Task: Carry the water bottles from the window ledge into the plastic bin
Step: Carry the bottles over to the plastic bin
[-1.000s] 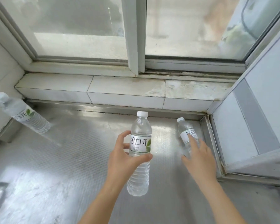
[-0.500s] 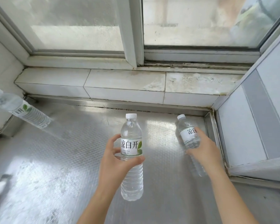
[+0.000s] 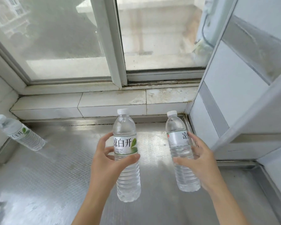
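Two clear water bottles with white caps and white labels are held upright above the metal ledge (image 3: 55, 176). My left hand (image 3: 107, 161) grips the centre bottle (image 3: 126, 143) around its label. A second bottle (image 3: 179, 143) is in my right hand (image 3: 199, 161), close to the right wall. A third bottle (image 3: 21, 135) stands on the ledge at the far left, against the left wall. The plastic bin is not in view.
A tiled sill (image 3: 96, 103) and a sliding window (image 3: 115, 46) run along the back of the ledge. White panelled walls (image 3: 225, 95) close in the right side. A raised metal rim (image 3: 266, 176) edges the ledge on the right.
My right hand closed around the right bottle and lifted it off the ledge. My left hand kept its bottle raised. The view tilted upward toward the window.
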